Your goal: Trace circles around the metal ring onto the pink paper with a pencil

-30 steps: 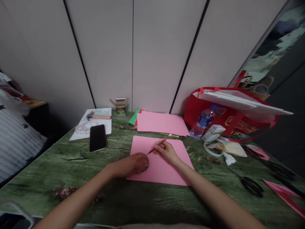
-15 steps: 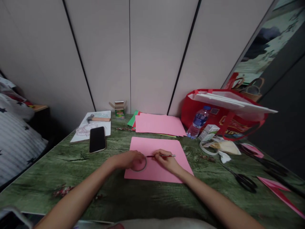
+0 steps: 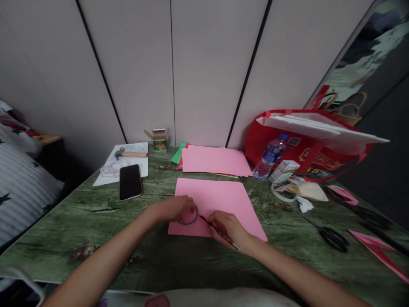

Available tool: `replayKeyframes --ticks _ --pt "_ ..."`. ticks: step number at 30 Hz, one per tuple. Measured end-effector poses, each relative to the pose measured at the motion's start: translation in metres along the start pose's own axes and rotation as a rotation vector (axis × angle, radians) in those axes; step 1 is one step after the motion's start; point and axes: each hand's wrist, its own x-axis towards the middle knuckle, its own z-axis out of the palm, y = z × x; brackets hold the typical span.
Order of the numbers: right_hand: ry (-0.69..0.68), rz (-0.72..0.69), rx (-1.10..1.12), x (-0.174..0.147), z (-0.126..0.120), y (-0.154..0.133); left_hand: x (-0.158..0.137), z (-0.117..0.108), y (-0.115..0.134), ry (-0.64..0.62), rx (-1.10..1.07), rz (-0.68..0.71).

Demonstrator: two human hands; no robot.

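Observation:
A sheet of pink paper [image 3: 220, 194] lies flat in front of me. My left hand [image 3: 182, 207] is on its left side, fingers bent down onto a thin round ring [image 3: 188, 222] that rests on the paper; the hand covers part of the ring. My right hand [image 3: 227, 228] is closed around a dark red pencil [image 3: 223, 236], held slanted. The pencil's tip points left and lies close to the ring's right edge; I cannot tell whether it touches.
Behind the sheet lies a stack of coloured paper [image 3: 215, 160]. To the left are a phone [image 3: 131, 182], a hammer [image 3: 131, 154] and a small box [image 3: 159, 141]. On the right stand a water bottle [image 3: 271, 157] and a red bag [image 3: 257, 138], with scissors [image 3: 330, 237] nearer me.
My right hand has turned and come nearer to me, so the pencil now slants down to the right instead of lying level. The left hand stays on the ring. The view has shifted slightly.

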Motion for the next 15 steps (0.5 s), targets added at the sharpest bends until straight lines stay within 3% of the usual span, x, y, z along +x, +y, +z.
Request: replayKeyframes --ticks 8,15 --pt "-0.07 -0.061 -0.133 -0.002 -0.002 -0.023 0.001 0.001 -0.002 -0.029 -0.013 0.101" --pt "-0.146 -0.132 -0.227 0.004 0.004 -0.033 0.003 0.002 -0.001 -0.027 0.059 0.073"
